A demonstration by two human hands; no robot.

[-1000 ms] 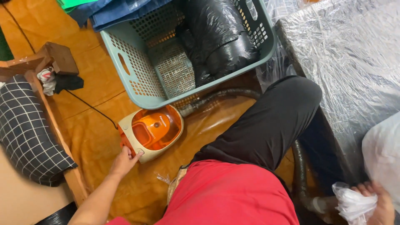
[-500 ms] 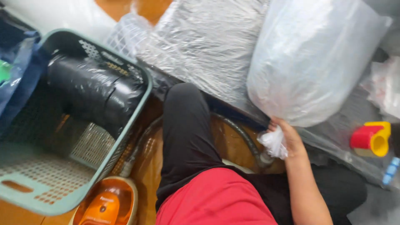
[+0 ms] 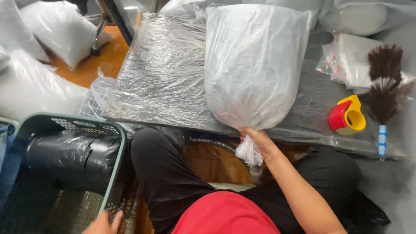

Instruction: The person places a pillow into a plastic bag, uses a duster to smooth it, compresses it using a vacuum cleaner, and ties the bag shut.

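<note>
One hand, R, outstretched, gripping bag neck

We count one big clear plastic bag, one green laundry basket, one feather duster, and one red-and-yellow tape dispenser.

Single head-worn view, steeply downward, close over lap and wrapped table

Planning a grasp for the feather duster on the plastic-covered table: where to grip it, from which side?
Take the feather duster by its thin blue-and-white handle, which points toward the person at the near table edge. Come from above on the near side; the handle is slim, rigid and lies flat, apart from the red-and-yellow tape dispenser. The brown feathers would probably crush and slip.
</note>
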